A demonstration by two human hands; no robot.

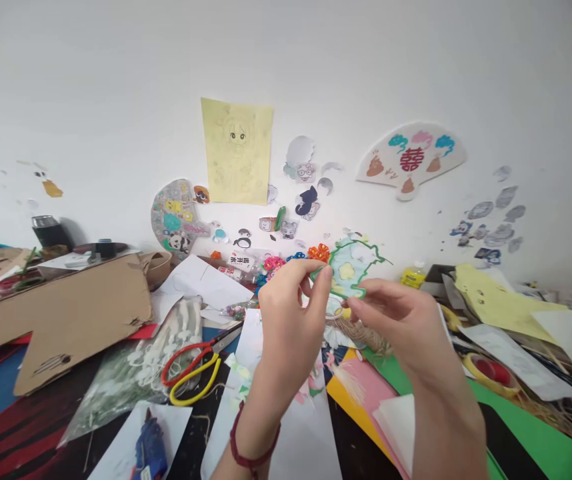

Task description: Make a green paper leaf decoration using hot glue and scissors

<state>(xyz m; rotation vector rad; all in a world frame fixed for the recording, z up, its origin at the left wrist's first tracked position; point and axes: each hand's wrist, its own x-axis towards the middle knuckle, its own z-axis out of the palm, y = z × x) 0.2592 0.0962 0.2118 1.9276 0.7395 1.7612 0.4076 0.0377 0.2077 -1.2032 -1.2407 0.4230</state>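
A flat, pale blue-green piece [353,263] with a dark green outline and a yellowish patch is held up in front of me. My left hand [293,320], with a dark red cord round its wrist, pinches its left edge between thumb and fingers. At its lower right edge, the thumb and fingers of my right hand [396,320] close on it. Below the hands lies a white paper sheet [286,427] with small pastel scraps on it.
Scissors [201,363] with red and yellow handles lie left of my hands, and a blue glue gun [150,447] is nearer. Brown cardboard [86,313] fills the left. Tape [491,373], green sheets [531,420] and papers cover the right. Behind stands a wall with cutouts.
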